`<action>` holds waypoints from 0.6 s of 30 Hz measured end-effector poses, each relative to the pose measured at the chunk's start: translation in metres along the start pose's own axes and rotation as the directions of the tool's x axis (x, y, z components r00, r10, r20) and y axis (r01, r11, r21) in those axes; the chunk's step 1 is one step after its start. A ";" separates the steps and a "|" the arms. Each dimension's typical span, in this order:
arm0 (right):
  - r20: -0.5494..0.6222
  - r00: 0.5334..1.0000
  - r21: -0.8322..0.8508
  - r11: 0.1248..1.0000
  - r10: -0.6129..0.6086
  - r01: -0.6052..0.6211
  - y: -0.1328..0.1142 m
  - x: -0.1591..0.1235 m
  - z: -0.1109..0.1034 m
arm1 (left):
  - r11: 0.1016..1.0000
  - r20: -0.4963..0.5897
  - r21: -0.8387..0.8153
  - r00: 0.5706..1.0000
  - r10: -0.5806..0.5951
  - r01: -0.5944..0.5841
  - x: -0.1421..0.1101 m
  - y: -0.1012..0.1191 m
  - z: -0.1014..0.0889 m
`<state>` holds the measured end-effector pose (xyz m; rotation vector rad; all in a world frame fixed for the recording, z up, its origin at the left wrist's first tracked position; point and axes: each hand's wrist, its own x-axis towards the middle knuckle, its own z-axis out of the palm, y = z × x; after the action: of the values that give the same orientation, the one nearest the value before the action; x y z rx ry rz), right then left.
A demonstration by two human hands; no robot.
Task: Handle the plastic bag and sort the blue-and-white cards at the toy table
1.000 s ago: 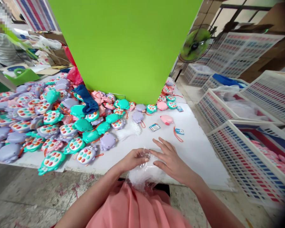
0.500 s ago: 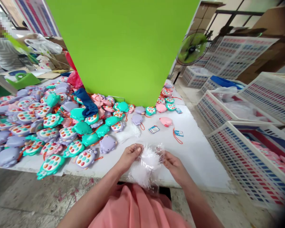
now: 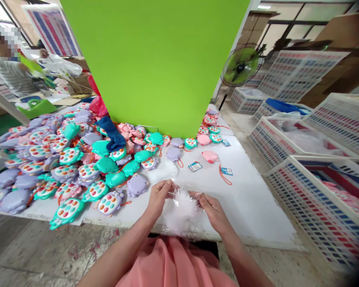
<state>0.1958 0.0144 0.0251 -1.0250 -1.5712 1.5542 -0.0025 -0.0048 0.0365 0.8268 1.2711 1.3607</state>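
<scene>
Spread over the clear bag (image 3: 175,227) a second ago, the right hand (image 3: 211,205) now pinches its right side; at far left, lilac, teal and pink toys (image 3: 68,173) lie heaped on the white table (image 3: 245,207), with a dark blue cloth (image 3: 112,134) on top; a lilac toy (image 3: 137,185) sits near the left hand (image 3: 159,197), which grips the bag's left side between thumb and fingers; the bag, holding a fluffy white bundle (image 3: 184,207), is between both hands at the table's near edge; farther right are small cards (image 3: 195,166), a pink toy (image 3: 210,156), a blue tag (image 3: 226,171) and white crates (image 3: 311,207).
</scene>
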 end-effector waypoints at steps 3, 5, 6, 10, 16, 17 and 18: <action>-0.051 0.999 0.031 0.999 0.017 -0.015 0.008 0.001 0.000 | 0.995 0.031 -0.086 0.999 -0.040 0.042 0.001 -0.001 -0.001; -0.086 0.996 0.089 0.996 0.032 -0.024 0.015 0.000 -0.002 | 0.978 0.165 -0.168 0.982 -0.096 0.124 0.000 -0.004 -0.004; -0.102 0.994 0.133 0.991 0.044 -0.030 0.018 0.000 -0.003 | 0.965 0.251 -0.198 0.960 -0.122 0.174 -0.002 -0.005 -0.006; -0.151 0.983 0.312 0.949 0.105 -0.053 0.022 -0.002 -0.002 | 0.950 0.501 -0.150 0.850 -0.165 0.273 -0.013 -0.015 -0.009; -0.218 0.969 0.175 0.981 0.116 -0.078 0.031 -0.003 -0.010 | 0.984 0.398 -0.104 0.913 -0.089 0.142 -0.021 -0.023 -0.008; -0.208 0.973 0.113 0.990 0.103 -0.081 0.038 0.001 -0.014 | 0.984 0.353 -0.127 0.933 -0.070 0.122 -0.020 -0.021 -0.013; -0.163 0.982 0.058 0.995 0.090 -0.082 0.046 0.007 -0.017 | 0.982 0.308 -0.157 0.950 -0.049 0.101 -0.019 -0.018 -0.021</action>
<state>0.2111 0.0268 -0.0205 -1.1764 -1.3835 1.5163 -0.0140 -0.0305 0.0183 0.8224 0.9246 1.2095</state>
